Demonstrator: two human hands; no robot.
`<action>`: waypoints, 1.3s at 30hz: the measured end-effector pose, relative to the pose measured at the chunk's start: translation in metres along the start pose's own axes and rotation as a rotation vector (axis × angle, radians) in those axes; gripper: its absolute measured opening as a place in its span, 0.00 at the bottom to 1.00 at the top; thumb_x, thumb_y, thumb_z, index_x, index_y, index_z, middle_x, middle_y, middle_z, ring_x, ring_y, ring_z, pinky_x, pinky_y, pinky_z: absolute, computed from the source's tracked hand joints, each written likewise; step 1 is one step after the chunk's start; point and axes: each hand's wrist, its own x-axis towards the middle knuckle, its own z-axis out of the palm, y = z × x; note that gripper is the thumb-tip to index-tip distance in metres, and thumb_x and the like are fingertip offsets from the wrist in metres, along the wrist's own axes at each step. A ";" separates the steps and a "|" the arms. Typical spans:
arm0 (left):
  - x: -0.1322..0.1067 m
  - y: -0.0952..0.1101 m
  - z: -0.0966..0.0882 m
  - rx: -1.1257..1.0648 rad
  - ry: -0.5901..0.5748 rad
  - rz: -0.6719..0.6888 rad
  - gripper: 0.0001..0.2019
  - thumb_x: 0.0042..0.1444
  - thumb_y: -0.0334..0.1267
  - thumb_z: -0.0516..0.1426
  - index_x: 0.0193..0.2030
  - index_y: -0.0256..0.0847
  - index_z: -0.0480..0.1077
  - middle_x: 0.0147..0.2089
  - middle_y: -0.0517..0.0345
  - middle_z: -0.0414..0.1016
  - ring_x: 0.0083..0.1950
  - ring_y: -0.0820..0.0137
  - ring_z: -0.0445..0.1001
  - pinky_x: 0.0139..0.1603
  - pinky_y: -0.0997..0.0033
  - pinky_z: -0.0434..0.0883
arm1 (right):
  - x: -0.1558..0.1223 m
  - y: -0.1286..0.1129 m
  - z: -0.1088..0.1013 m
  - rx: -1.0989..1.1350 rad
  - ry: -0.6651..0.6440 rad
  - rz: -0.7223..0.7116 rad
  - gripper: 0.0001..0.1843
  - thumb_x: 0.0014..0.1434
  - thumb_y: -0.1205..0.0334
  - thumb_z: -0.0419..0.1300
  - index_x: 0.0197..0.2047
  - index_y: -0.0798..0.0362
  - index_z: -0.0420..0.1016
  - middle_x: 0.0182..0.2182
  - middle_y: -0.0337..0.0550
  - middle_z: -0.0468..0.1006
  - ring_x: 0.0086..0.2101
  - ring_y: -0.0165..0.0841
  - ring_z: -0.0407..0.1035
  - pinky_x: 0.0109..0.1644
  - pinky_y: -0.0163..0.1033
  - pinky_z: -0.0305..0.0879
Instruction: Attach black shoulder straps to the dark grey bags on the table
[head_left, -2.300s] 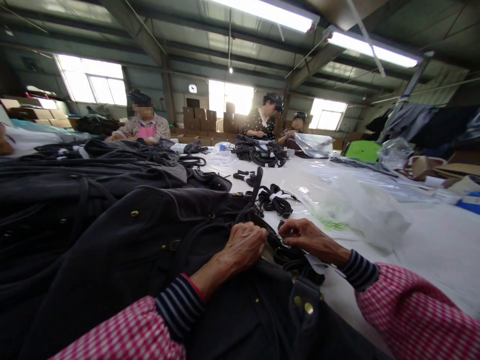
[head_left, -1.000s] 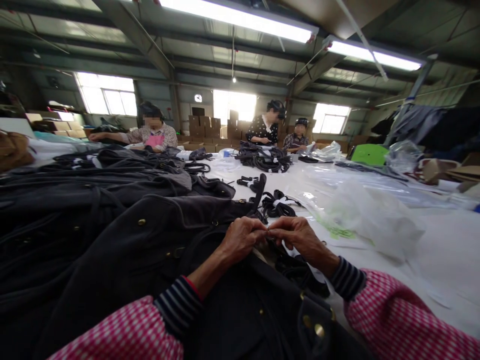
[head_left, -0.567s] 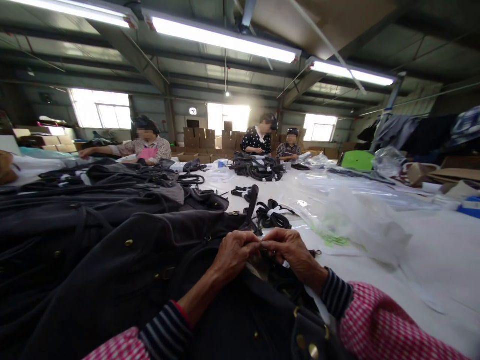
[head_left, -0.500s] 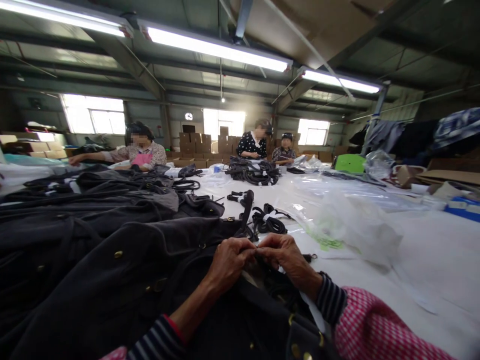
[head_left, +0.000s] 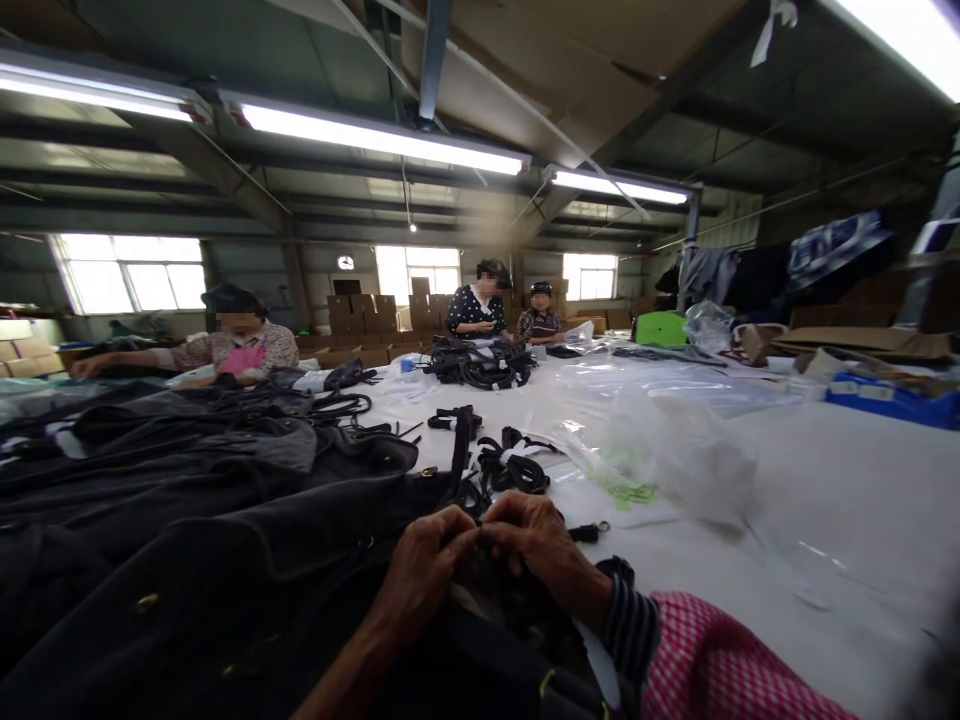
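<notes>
My left hand (head_left: 426, 562) and my right hand (head_left: 534, 548) meet fingertip to fingertip above a dark fabric bag (head_left: 255, 560) with brass-coloured fittings. Both pinch closed; whatever lies between the fingers is too small and hidden to name. Beneath my right hand, the bag's opening shows a dark, shadowed inside. A black strap end with a metal clip (head_left: 589, 532) pokes out to the right of that hand. Just beyond the hands lies a coiled black strap bundle (head_left: 514, 462) with a white wrap.
More dark bags (head_left: 187, 440) are heaped at the left. A big pile of black straps (head_left: 480, 362) sits farther back on the white table (head_left: 840, 500). Clear plastic bags (head_left: 690, 455) spread to the right, near a blue box (head_left: 889, 400). Three co-workers are across the table.
The view has turned right and tilted up a little, so most things shift left in the picture. Both hands stay pinched together over the bag.
</notes>
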 end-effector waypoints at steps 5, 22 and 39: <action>-0.003 0.003 -0.002 -0.077 -0.073 -0.005 0.16 0.61 0.49 0.56 0.36 0.39 0.77 0.34 0.58 0.77 0.38 0.65 0.73 0.39 0.70 0.66 | -0.001 0.001 0.000 0.027 -0.016 0.013 0.09 0.53 0.58 0.68 0.34 0.54 0.77 0.20 0.33 0.74 0.17 0.23 0.61 0.19 0.30 0.52; -0.008 0.008 0.004 -0.031 0.008 -0.032 0.12 0.59 0.44 0.56 0.33 0.39 0.75 0.31 0.58 0.78 0.35 0.65 0.74 0.37 0.69 0.66 | -0.005 -0.009 0.004 0.034 -0.081 0.054 0.13 0.51 0.54 0.70 0.30 0.55 0.76 0.20 0.35 0.75 0.17 0.24 0.61 0.20 0.30 0.53; -0.068 0.070 0.019 0.980 -0.399 0.516 0.27 0.51 0.21 0.52 0.58 0.46 0.66 0.57 0.51 0.70 0.64 0.55 0.62 0.70 0.36 0.43 | -0.094 -0.042 -0.108 -0.939 -0.335 -0.198 0.21 0.61 0.64 0.60 0.58 0.46 0.73 0.50 0.46 0.76 0.51 0.42 0.65 0.54 0.46 0.62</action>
